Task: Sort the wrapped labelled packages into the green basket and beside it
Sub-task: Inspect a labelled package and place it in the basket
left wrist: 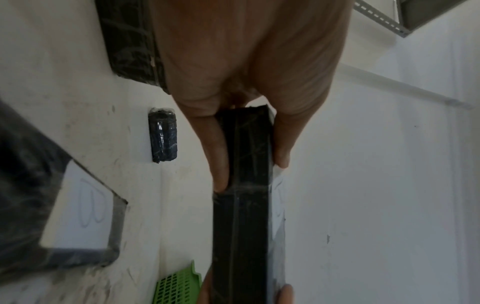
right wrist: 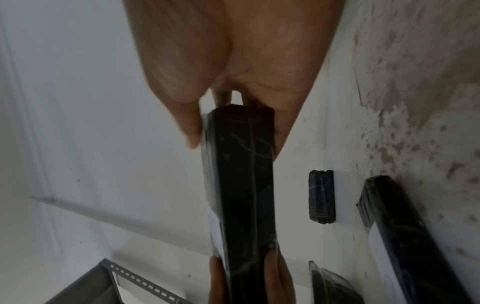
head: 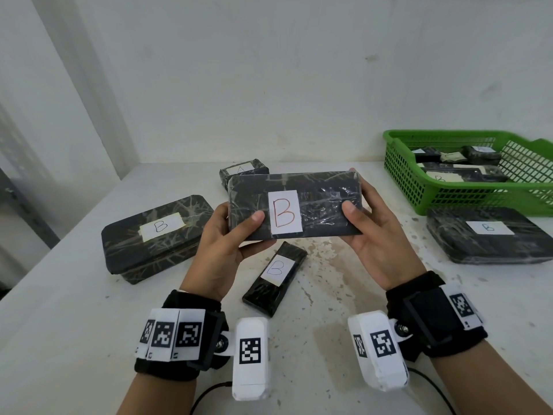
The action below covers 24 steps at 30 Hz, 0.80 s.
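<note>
A flat black wrapped package with a white label marked B is held above the table, tilted toward me. My left hand pinches its left end, thumb on the front; my right hand pinches its right end the same way. In both wrist views the package shows edge-on between thumb and fingers. The green basket stands at the back right with several wrapped packages inside. Another B package lies beside the basket, in front of it.
On the white table lie a large B package at left, a slim B package under my hands and a small A package near the back wall. A metal shelf frame stands at far left.
</note>
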Each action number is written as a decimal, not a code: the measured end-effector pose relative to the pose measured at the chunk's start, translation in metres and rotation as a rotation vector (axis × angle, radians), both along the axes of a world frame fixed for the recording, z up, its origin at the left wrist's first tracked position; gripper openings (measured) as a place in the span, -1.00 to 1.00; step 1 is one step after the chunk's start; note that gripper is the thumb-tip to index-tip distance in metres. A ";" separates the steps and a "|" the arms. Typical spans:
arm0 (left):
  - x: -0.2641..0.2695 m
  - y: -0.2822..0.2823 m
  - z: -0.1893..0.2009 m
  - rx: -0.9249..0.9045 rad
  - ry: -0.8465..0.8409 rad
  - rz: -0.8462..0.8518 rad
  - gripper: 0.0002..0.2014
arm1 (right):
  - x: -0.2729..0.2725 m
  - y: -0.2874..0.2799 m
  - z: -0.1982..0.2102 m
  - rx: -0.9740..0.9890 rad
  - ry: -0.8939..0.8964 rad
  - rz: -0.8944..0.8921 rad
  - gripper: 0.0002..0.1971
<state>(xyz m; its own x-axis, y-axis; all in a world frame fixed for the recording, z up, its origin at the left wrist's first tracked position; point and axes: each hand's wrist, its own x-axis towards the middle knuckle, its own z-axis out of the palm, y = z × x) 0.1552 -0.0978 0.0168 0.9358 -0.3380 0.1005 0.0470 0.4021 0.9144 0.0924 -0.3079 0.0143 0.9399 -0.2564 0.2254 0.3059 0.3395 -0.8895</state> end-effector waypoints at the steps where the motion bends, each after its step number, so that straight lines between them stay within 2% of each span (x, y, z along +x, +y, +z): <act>1: 0.000 0.001 0.000 -0.008 0.017 -0.010 -0.53 | 0.000 0.000 0.001 0.001 -0.003 0.000 -0.19; 5: 0.001 0.002 0.003 -0.031 0.089 -0.029 -0.52 | -0.002 0.001 0.003 -0.016 -0.002 0.017 -0.19; 8: 0.002 0.001 0.003 -0.007 0.077 -0.010 -0.60 | -0.002 0.003 0.002 -0.038 0.028 0.019 -0.23; 10: 0.001 0.001 0.003 0.025 0.054 -0.013 -0.63 | -0.002 0.006 0.001 -0.042 0.069 0.005 -0.32; 15: -0.003 0.002 0.006 0.050 0.048 -0.060 -0.53 | -0.003 0.006 -0.001 -0.042 0.094 -0.016 -0.55; 18: -0.003 0.000 0.008 0.065 0.046 0.014 -0.44 | -0.004 0.008 0.003 -0.023 0.091 0.007 -0.52; 21: -0.003 -0.002 0.007 0.088 0.055 0.044 -0.48 | -0.004 0.010 0.003 -0.084 0.104 -0.016 -0.40; 24: -0.005 -0.002 0.008 0.102 0.067 0.011 -0.42 | -0.004 0.011 0.001 -0.145 0.089 -0.104 -0.49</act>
<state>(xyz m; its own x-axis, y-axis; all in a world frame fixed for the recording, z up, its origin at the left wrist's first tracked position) 0.1501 -0.0996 0.0249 0.9429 -0.3329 0.0037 0.1052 0.3084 0.9454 0.0884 -0.2971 0.0155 0.9280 -0.3241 0.1839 0.2502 0.1762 -0.9520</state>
